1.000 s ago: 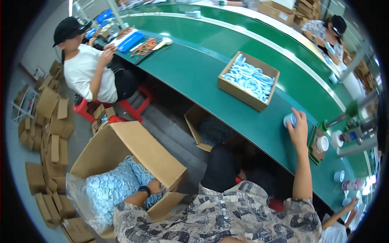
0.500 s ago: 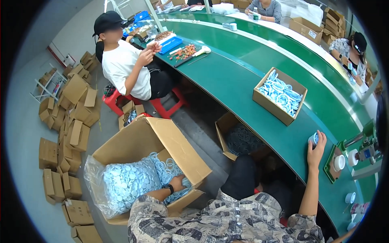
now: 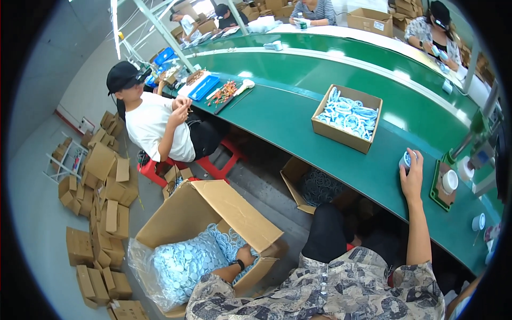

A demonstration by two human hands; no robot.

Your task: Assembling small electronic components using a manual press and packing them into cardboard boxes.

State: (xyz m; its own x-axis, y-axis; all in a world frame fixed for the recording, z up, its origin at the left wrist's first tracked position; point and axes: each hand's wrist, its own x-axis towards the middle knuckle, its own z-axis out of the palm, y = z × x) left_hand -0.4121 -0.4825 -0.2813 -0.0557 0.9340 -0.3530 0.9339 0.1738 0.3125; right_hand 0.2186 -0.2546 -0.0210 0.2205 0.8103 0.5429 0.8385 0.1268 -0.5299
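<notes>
My left hand [image 3: 245, 255] reaches down into a large cardboard box [image 3: 239, 207] on my left, among loose light-blue rings [image 3: 226, 238]; its fingers are hidden there. Beside the rings, in the same box, lies a clear plastic bag of pale-blue discs [image 3: 185, 262]. On the green table my right hand [image 3: 412, 178] is closed round a small blue-and-white round piece [image 3: 405, 160]. To the right of that hand stands a green hand press [image 3: 441, 198] with a white round holder [image 3: 450, 181] on its base.
A shallow carton [image 3: 341, 140] of blue-and-white rings stands on the table [image 3: 277, 130]. Another carton [image 3: 294, 184] of rings sits beneath. A white cup-shaped piece [image 3: 478, 222] is at right. One person [image 3: 160, 122] sits at left; others work across the table. Empty-looking cartons [image 3: 106, 213] line the floor.
The whole view has swung, so the big box appears lower and further right. My left hand stays among the rings, and my right hand keeps hold of the round piece.
</notes>
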